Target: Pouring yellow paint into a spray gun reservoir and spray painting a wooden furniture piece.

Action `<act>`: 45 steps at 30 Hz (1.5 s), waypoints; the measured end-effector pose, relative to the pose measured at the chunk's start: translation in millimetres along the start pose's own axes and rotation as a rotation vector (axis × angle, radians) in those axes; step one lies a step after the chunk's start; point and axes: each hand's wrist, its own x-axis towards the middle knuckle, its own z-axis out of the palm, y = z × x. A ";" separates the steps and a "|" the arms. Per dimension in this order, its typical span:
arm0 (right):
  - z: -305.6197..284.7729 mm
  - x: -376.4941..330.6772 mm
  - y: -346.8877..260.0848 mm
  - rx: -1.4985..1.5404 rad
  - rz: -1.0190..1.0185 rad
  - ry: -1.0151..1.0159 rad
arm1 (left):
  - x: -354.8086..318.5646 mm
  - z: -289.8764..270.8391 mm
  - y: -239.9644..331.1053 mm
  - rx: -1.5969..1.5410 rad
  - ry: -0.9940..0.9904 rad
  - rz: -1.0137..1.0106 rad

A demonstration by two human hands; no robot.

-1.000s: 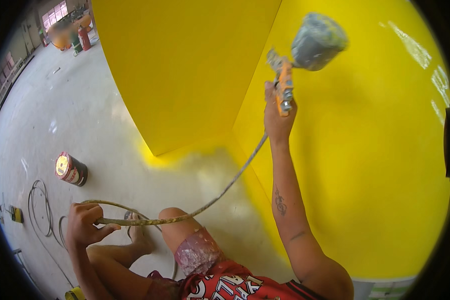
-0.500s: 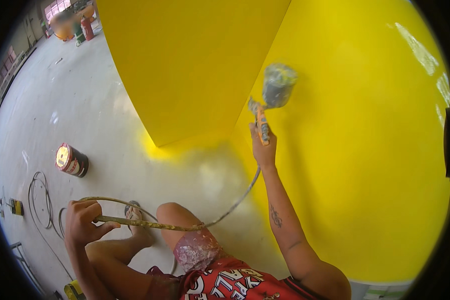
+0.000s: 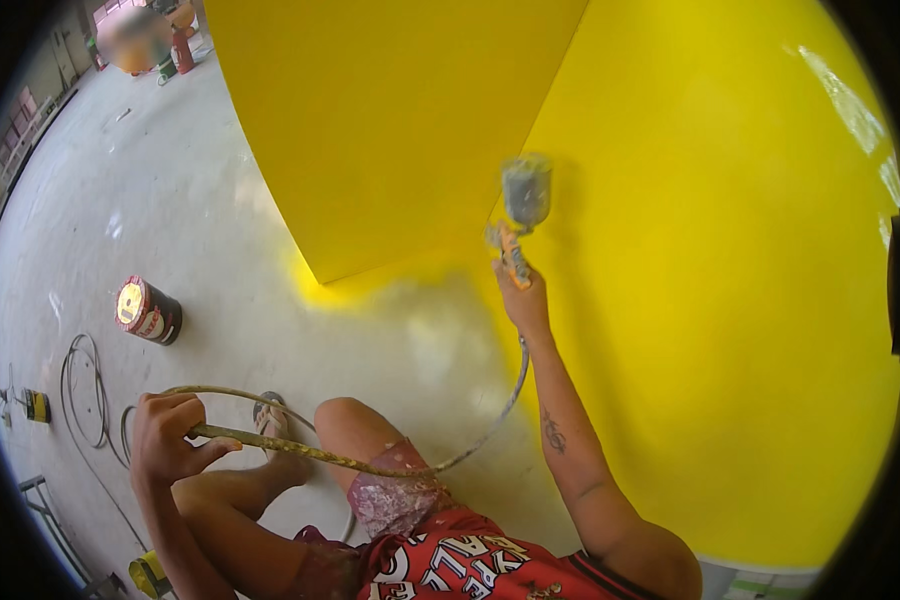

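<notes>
My right hand (image 3: 523, 297) is wrapped round the orange handle of a paint spray gun (image 3: 513, 258). On top of the gun sits a grey, paint-spattered cup (image 3: 527, 190), close to the corner where two yellow panels meet. From the handle a paint-stained air hose (image 3: 370, 465) hangs in a curve across my lap. My left hand (image 3: 168, 438) is closed round that hose, off to the left above the floor. In front of the gun stand a darker yellow panel (image 3: 390, 130) and a bright yellow panel (image 3: 710, 300), which carries the shadow of my arm.
A dark paint can (image 3: 150, 312) with a red-rimmed lid stands on the grey floor (image 3: 170, 190). Coils of hose (image 3: 88, 395) lie left of my left hand. Smaller tins (image 3: 36, 406) sit farther left. Yellow overspray (image 3: 340, 292) marks the floor below the panel corner. A red cylinder (image 3: 182, 50) stands far back.
My right hand has brought the spray gun slightly down and to the left along the panel corner. The hose sags lower over my lap. My left hand keeps its hold.
</notes>
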 end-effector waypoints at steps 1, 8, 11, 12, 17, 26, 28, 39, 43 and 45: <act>-7.0 0.3 -21.2 0.038 -0.034 -0.004 | -0.2 -0.6 -0.6 -0.011 0.000 0.016; -48.6 16.6 -171.7 0.402 -0.622 0.258 | 3.6 1.7 -4.9 -0.006 0.041 0.100; -55.8 25.0 -205.9 0.584 -0.700 0.352 | 6.6 2.0 -4.7 0.028 0.045 0.120; -56.4 26.8 -208.8 0.580 -0.718 0.360 | 7.7 1.8 -4.2 0.016 0.061 0.133; -46.4 19.9 -167.1 0.527 -0.674 0.274 | 3.4 0.6 1.1 0.004 0.053 0.066; 13.8 -2.0 19.3 0.175 -0.055 -0.015 | 5.8 6.0 2.7 0.006 -0.004 0.042; 21.4 0.2 46.9 0.080 0.076 -0.088 | 4.1 6.7 1.8 0.006 -0.010 0.046; 10.9 4.0 -4.1 0.190 0.026 -0.092 | -0.8 1.9 -4.1 -0.020 -0.012 0.028; -21.1 10.9 -101.9 0.379 -0.313 0.054 | 2.9 -1.1 -3.4 -0.053 0.010 0.063; -32.4 13.3 -146.5 0.558 -0.454 0.094 | 5.9 -1.7 -4.2 -0.040 0.026 0.095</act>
